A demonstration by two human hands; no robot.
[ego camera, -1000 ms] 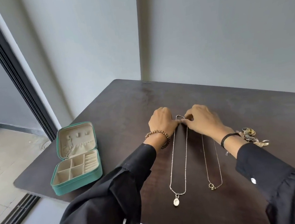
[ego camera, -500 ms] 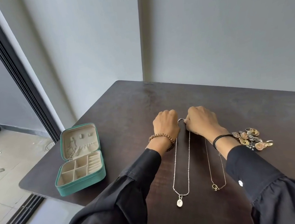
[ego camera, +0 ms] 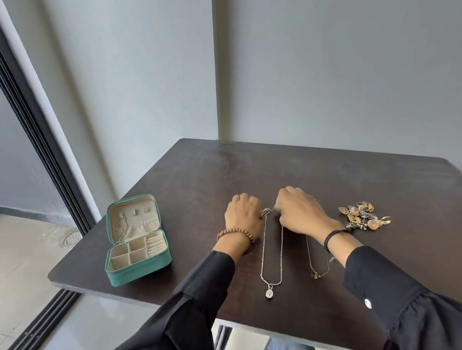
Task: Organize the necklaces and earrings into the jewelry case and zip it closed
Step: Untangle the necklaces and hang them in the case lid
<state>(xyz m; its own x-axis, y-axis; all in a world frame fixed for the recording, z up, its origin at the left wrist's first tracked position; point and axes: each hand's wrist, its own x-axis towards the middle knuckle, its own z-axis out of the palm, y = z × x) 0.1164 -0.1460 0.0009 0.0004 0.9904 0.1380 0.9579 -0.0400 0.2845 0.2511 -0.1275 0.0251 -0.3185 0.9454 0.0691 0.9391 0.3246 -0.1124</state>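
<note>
Pulling a little apart, the left hand (ego camera: 243,214) and the right hand (ego camera: 298,210) now have a small gap between them. Half a second ago they touched. In the gap sits the clasp (ego camera: 266,211) of the long necklace (ego camera: 263,252). The fingers of both hands are curled and pinch the chain's top end, one on each side. I think the clasp is being worked so this necklace can go in the case.

The long necklace lies flat on the dark table (ego camera: 340,176) in a thin loop, with a small oval pendant (ego camera: 269,293) at the near end. A shorter necklace (ego camera: 315,275) lies just beside it. The earrings (ego camera: 364,216) sit in a heap at the right. The green jewelry case (ego camera: 139,270) stands open at the left, well apart.
</note>
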